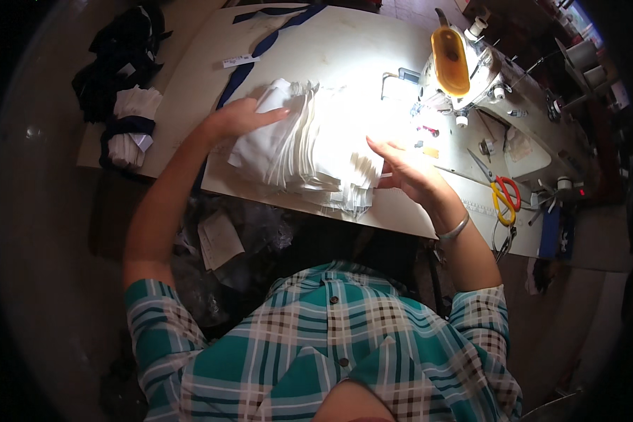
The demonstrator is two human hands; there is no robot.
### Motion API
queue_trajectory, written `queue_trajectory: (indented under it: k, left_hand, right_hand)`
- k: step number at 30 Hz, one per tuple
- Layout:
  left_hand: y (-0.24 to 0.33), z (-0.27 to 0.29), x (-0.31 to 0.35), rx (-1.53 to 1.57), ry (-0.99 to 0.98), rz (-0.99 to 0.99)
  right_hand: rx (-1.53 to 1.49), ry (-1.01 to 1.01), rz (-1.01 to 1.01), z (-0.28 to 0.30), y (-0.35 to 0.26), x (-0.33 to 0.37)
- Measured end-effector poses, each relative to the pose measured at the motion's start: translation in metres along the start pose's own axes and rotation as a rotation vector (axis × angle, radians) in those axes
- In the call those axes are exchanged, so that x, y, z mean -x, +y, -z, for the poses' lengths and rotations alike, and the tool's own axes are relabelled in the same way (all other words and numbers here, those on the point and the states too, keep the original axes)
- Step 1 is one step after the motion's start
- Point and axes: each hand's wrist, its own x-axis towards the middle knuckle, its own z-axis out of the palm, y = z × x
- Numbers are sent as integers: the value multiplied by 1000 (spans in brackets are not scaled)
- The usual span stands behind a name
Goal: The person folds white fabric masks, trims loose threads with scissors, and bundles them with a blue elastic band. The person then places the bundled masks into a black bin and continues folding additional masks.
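Note:
A thick stack of white cloth pieces lies fanned out near the front edge of the table, its layers standing partly on edge. My left hand grips the stack's left side, thumb laid over the cloth and the other fingers hidden behind it. On the opposite side, my right hand holds the stack's right end, with its thumb raised at the top and fingers against the lower edge. Strong lamp light washes out the cloth's upper right part.
A sewing machine with a yellow tray stands at the right. Red-and-yellow-handled scissors lie near it. A dark blue strip crosses the table behind the stack. At the left are a tied white bundle and dark cloth.

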Motion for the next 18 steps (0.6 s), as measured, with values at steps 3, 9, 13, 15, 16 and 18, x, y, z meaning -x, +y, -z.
queue_trajectory:
  k: [3,9,13,15,16,18]
  left_hand:
    - [10,-29,-2,139,34,35]
    - [10,-79,8,484,275,-85]
    - [27,-97,32,733,418,-178]
    - [23,-97,37,929,382,-307]
    - [21,-93,39,978,379,-280]
    - [27,-80,46,1073,365,-223]
  right_hand:
    - [84,-142,36,-16,-10,-13]
    - [-60,-316,290,-38,-8,-19]
    - [-179,-250,140,-40,-6,-28]
    - [-101,-221,86,-37,-10,-43]
    - [-77,-182,142,-33,-13,-50]
    - [-11,-78,357,-28,-25,-67]
